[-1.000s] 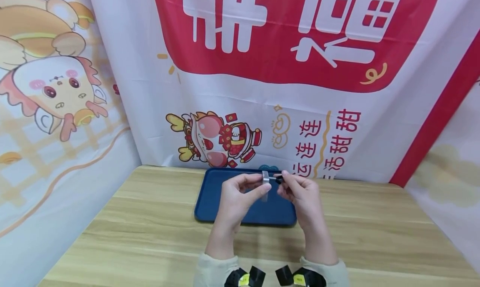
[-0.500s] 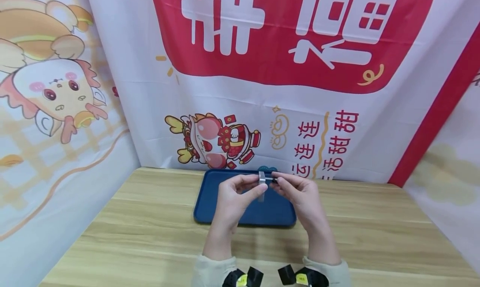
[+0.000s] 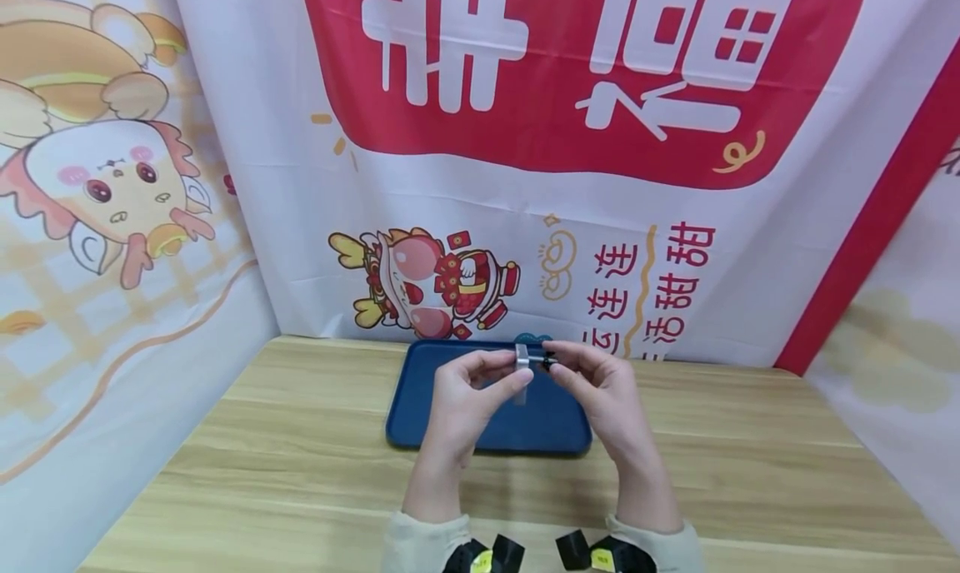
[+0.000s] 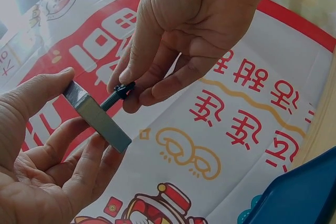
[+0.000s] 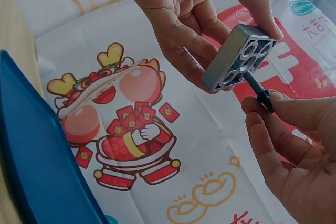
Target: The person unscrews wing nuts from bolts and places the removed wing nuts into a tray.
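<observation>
In the head view my left hand (image 3: 465, 394) holds a small silver metal block (image 3: 522, 356) by its edges, above the tray. The right wrist view shows several round openings in the face of the block (image 5: 233, 56). A threaded bolt (image 4: 111, 100) with a black ribbed head stands out from that face, its tip at the middle opening. How deep the tip sits is hidden. My right hand (image 3: 607, 390) pinches the black head between thumb and forefinger, the other fingers loosely curled in the left wrist view.
Below the hands a blue tray (image 3: 420, 415) lies on the wooden table (image 3: 300, 465), near its back edge. Behind the table hangs a white and red printed cloth (image 3: 465, 181). Another printed cloth (image 3: 210, 323) hangs on the left.
Both hands have shifted slightly left with the block. My right thumb and forefinger have changed position around the bolt's black head, which shows more between them now than half a second ago.
</observation>
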The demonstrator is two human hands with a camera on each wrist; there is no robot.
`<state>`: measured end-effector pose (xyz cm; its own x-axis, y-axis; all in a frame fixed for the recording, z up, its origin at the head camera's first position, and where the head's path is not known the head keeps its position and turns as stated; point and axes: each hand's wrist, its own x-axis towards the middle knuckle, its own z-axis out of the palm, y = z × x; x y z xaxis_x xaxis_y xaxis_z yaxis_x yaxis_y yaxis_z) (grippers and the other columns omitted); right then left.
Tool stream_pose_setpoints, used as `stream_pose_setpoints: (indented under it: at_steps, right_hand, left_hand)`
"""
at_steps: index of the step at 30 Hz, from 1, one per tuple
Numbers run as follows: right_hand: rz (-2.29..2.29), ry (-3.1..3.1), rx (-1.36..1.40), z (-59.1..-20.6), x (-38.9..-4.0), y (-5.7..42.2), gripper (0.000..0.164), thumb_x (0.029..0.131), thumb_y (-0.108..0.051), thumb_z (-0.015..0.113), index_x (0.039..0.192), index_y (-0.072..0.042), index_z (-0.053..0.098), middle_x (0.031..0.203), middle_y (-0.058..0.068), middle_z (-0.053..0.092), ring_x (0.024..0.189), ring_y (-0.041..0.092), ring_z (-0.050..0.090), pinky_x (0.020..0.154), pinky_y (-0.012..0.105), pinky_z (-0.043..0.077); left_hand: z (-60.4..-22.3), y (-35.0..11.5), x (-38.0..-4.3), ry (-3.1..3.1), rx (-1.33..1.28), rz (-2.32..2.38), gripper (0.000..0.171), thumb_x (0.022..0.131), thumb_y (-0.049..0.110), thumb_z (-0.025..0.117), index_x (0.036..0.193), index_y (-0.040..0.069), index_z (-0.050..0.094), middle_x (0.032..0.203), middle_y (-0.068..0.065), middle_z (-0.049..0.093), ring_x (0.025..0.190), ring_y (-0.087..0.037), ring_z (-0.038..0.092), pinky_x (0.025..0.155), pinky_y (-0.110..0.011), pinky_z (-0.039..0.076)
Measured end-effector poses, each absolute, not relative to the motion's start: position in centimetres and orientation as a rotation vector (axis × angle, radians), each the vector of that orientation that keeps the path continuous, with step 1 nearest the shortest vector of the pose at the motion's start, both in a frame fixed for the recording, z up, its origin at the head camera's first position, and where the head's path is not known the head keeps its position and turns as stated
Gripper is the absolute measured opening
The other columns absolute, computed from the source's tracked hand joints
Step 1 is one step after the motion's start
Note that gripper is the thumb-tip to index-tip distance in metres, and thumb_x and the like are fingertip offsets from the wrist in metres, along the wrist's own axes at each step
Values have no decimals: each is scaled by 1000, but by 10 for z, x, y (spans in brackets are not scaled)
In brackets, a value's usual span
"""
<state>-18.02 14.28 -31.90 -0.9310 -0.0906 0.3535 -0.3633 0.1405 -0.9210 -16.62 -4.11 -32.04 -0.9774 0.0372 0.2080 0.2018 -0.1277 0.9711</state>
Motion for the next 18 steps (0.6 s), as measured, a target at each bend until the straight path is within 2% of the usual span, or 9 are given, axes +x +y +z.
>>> stream_pose_setpoints:
  at_steps: [9,18]
  right_hand:
    - [1684,-2165,481,-318,-179,138,25,92,5,64,115,-1,71,96,17,69,87,6,62,73,18,54]
    - [1516,-2177,504,-319,-179,134,21,90,9,64,106,-3,70,96,12,69,90,15,60,73,19,56]
  left_hand:
    - [-320,-41,-166,-1988,-286,-2268,35,86,18,79,116,3,72,113,-13,72,103,-18,68,93,-31,56]
    - [-321,-41,-166,-2002,-281,-2263,33,86,17,78,116,4,72,112,-13,72,102,-18,68,91,-31,56]
